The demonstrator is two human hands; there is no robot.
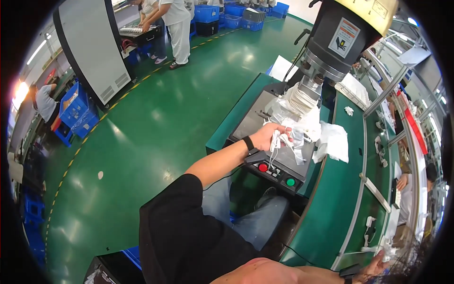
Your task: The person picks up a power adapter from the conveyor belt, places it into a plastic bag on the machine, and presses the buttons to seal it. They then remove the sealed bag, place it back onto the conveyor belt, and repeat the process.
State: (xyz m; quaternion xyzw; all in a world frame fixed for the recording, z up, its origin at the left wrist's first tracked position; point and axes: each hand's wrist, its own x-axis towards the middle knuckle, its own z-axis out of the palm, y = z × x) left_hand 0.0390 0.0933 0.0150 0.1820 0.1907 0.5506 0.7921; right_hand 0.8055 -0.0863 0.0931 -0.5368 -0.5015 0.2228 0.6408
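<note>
My left hand (270, 136), with a black band at the wrist, is closed around a small bundle of white cables (275, 143) above the machine's dark base plate (247, 124). Just beyond it, a thick stack of white coiled cables (302, 105) and clear plastic bags lie under the press head (326, 54). Far off at the lower right, my right hand (372, 268) reaches over the bench beside a tangle of white cables (388, 251). Its fingers are small and partly hidden there, so I cannot tell whether they grip anything.
A red button (263, 167) and a green button (290, 181) sit on the machine's front. White plastic bags (332, 143) lie right of the plate on the green bench (331, 199). A metal-framed line runs along the right. People and blue crates (206, 14) are further back.
</note>
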